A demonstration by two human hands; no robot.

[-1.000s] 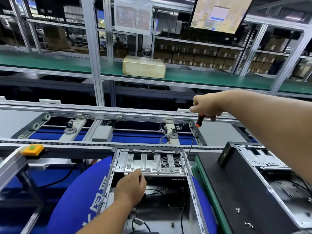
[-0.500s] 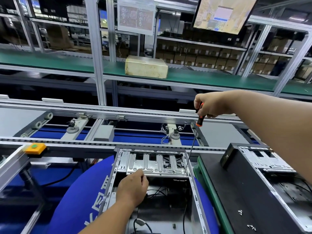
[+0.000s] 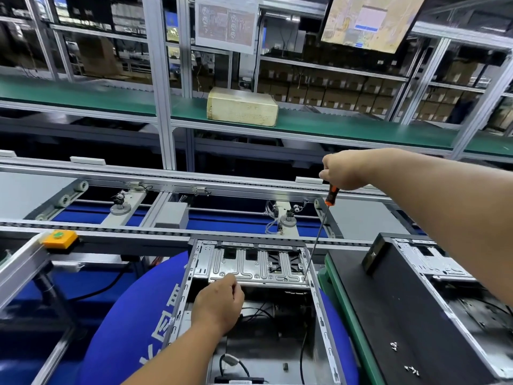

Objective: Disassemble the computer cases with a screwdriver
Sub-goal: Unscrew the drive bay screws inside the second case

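The open computer case (image 3: 258,315) lies at 6 o'clock in the view, propped on a blue cushion (image 3: 125,329), its far end toward the conveyor (image 3: 166,232). A second case (image 3: 433,295) sits at 4 o'clock on a dark mat, with loose screws (image 3: 410,369) lying on it. Inside the near case a ribbed metal drive bracket (image 3: 249,266) spans the far end, at 12 o'clock from the left hand.

The case looks like thin stamped sheet steel — stiff, fairly heavy, with edges that may be sharp, so the folded side rails seem the safest place to hold it. The bracket should be light and rigid, and best steadied at its near edge.

The left hand (image 3: 219,304) rests at that near edge, fingers curled down over it; whether it truly grips the bracket I cannot tell. The right hand (image 3: 342,169), up at 1 o'clock, has its grip closed around the orange-and-black handle of the long screwdriver (image 3: 319,232), whose thin shaft slants down to the bracket's right corner, tip at or just by a screw there.

Compared with half a second ago, little differs — the right hand and handle sit in much the same place, the tip stays at the same corner, and the left hand has not left the bracket edge.
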